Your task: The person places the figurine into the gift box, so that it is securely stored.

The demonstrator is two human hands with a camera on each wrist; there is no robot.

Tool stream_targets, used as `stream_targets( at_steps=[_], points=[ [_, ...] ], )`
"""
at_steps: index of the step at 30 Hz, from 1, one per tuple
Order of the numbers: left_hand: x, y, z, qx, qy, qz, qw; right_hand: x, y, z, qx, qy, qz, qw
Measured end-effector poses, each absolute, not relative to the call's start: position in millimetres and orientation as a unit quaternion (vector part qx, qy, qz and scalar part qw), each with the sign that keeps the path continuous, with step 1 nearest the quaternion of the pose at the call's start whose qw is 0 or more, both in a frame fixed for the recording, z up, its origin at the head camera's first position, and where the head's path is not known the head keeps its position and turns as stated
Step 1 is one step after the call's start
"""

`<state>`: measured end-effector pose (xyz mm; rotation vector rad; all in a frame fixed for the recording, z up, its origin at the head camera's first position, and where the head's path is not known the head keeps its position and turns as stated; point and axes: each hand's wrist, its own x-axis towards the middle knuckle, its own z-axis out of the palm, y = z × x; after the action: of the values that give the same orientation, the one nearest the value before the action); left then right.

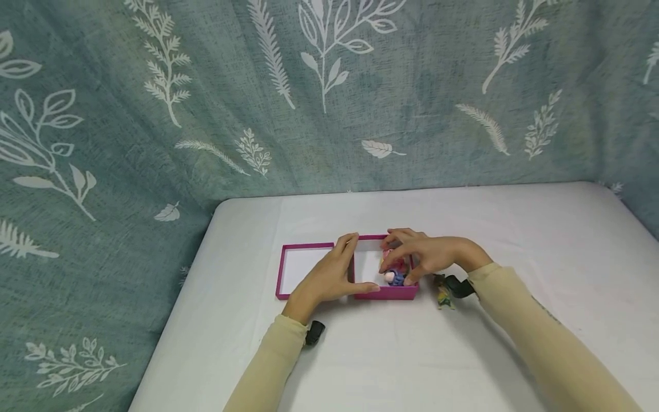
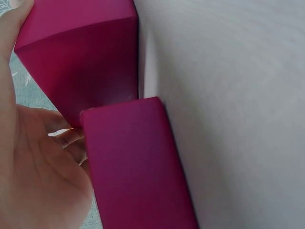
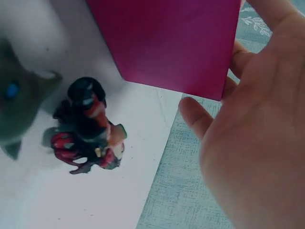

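Note:
A magenta box (image 1: 392,293) with a white inside stands uncovered on the table. My left hand (image 1: 332,274) grips its left side, thumb along the front rim and fingers toward the back corner. The right hand (image 1: 429,252) reaches over the right wall, with fingers down inside. Under those fingers lie a pink-red figurine (image 1: 397,264) and a blue figurine (image 1: 395,278) with a pale round part. Whether the right fingers pinch either one I cannot tell. In the right wrist view, the box wall (image 3: 176,43) hides the fingertips.
Left of the box lies a shallow magenta-edged lid (image 1: 280,274), white inside. A small green and yellow figurine (image 1: 444,298) is on the table right of the box. The right wrist view shows a black-and-red figurine (image 3: 90,129) beside a blurred grey-green shape (image 3: 24,105).

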<state>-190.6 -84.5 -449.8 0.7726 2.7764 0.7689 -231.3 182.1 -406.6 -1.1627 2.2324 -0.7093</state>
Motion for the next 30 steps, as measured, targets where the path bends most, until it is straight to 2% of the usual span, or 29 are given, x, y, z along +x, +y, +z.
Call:
stream_targets(
  at_steps=[16,30],
  points=[
    [-190,-84,-452,0.256,0.928,0.259,0.075,-230,172,-395,-0.406,0.847,-0.197,0.281],
    [-191,-85,-452,0.263,0.927,0.258,0.071,-227,158,-397,-0.393,0.868,-0.133,0.275]
  ],
)
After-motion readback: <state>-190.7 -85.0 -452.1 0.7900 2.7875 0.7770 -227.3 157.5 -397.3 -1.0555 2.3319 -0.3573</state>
